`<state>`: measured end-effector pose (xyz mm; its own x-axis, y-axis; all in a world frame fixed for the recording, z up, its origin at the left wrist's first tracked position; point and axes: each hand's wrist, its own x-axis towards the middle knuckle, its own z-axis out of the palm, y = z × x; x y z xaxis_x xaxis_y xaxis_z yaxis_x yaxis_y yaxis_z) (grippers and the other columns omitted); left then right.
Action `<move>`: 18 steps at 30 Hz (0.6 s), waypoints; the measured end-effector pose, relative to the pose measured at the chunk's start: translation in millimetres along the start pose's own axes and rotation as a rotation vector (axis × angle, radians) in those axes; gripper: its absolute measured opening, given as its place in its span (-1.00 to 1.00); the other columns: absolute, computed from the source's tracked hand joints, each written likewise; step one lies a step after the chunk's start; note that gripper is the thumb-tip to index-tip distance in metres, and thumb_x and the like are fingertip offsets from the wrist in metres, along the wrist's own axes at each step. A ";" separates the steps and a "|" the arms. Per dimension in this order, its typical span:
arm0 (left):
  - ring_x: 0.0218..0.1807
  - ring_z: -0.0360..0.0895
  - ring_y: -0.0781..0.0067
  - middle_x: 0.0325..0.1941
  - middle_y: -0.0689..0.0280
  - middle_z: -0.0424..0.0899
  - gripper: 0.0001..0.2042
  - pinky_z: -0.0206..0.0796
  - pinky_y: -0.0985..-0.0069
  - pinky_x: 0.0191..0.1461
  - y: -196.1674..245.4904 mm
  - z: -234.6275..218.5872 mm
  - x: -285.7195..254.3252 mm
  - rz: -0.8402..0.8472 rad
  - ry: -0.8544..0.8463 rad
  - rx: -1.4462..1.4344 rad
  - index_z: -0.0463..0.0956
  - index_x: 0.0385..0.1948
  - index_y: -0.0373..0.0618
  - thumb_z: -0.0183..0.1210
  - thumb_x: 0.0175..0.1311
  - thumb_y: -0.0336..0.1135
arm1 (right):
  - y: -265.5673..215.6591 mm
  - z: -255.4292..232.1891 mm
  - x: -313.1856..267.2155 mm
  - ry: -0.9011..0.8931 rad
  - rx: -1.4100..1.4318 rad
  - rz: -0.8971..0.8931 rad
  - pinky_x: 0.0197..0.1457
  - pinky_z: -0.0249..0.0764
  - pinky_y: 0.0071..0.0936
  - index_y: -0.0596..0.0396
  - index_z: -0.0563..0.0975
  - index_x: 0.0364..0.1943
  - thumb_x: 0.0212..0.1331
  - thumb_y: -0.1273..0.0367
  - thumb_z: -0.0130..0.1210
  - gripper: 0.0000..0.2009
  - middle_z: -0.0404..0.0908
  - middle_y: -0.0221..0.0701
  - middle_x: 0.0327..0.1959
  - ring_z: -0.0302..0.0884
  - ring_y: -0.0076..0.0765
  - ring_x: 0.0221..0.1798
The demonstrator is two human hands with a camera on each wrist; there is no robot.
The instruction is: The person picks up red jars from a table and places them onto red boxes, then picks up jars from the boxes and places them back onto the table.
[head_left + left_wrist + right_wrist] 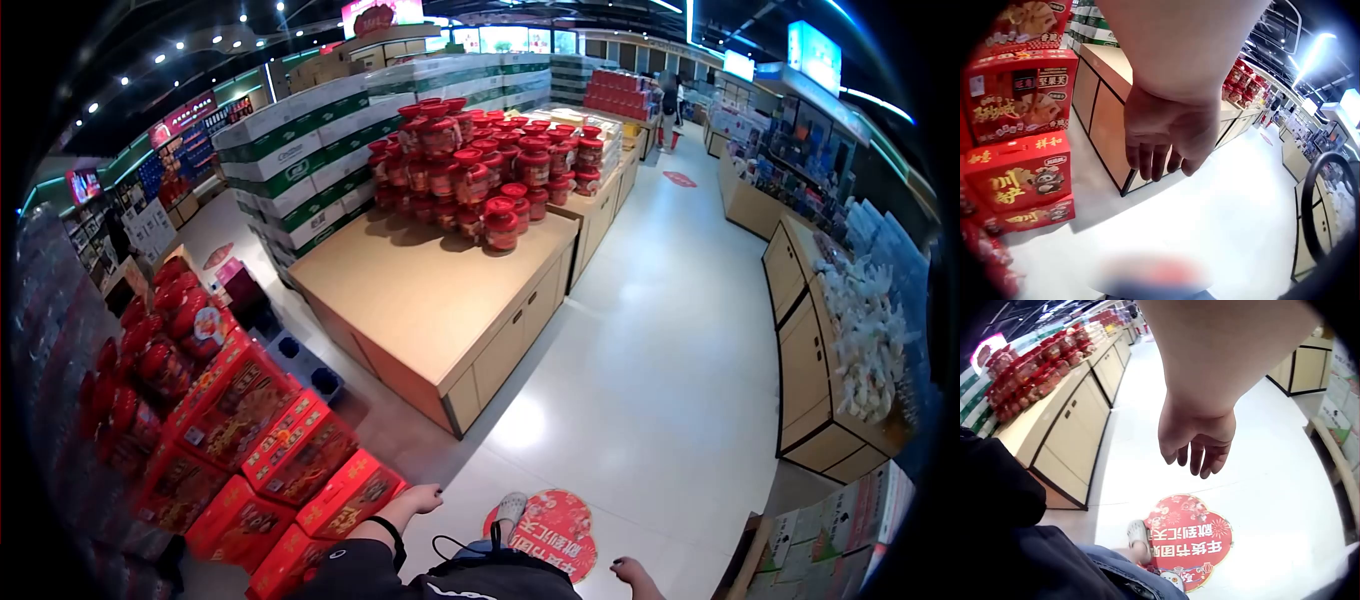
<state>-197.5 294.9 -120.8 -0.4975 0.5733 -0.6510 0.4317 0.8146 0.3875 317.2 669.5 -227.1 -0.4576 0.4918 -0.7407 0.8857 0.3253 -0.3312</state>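
The left hand (424,497) hangs beside the stacked red gift boxes (300,447) at lower left, touching nothing. In the left wrist view that hand (1169,134) has loosely hanging fingers and holds nothing, with a wooden counter (1107,106) behind it. Low on the right of the head view is the right hand (630,570), away from any object. The right wrist view shows this hand (1197,437) with relaxed, slightly bent fingers and nothing in them, above the pale floor and a red floor sticker (1191,540).
Red-lidded jars (500,225) are piled on a wooden display counter (420,290), with white-green cartons (290,150) behind. A pale aisle (640,330) runs forward, bordered at right by cabinets (800,350) with bagged goods. Cartons (830,530) stand at lower right; people (669,110) are far ahead.
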 end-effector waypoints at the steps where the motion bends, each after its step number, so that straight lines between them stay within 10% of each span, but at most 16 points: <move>1: 0.22 0.52 0.04 0.20 0.03 0.58 -0.50 0.35 0.24 0.29 2.0 -3.0 20.0 -0.014 -0.033 0.051 0.45 0.22 -0.17 0.09 0.29 -0.11 | 21.9 2.5 12.8 -0.057 0.021 0.070 0.21 0.50 -0.22 0.03 0.59 0.11 0.12 0.09 0.22 -0.50 0.67 -0.12 0.02 0.61 -0.01 0.09; 10: 0.28 0.47 0.02 0.26 0.03 0.54 -0.43 0.31 0.22 0.33 26.4 -103.2 207.6 0.023 -0.223 0.269 0.47 0.23 -0.14 0.16 0.23 -0.02 | -12.1 -111.5 56.8 -0.053 0.472 0.313 -0.01 0.56 -0.23 0.07 0.59 0.07 0.15 0.15 0.20 -0.56 0.67 -0.11 -0.15 0.63 -0.05 -0.15; 18: 0.18 0.56 0.01 0.16 0.00 0.61 -0.48 0.39 0.24 0.25 230.5 -303.0 333.1 0.139 0.062 0.094 0.45 0.21 -0.18 0.13 0.27 -0.07 | -51.5 -248.5 158.8 0.087 1.057 0.222 -0.11 0.54 -0.23 0.08 0.58 0.05 0.16 0.20 0.18 -0.59 0.64 -0.11 -0.25 0.60 0.00 -0.30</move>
<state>-491.7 700.4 -50.6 -0.4725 0.6867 -0.5524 0.5666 0.7168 0.4064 179.5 931.6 -182.4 -0.2459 0.5234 -0.8158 0.5496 -0.6180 -0.5621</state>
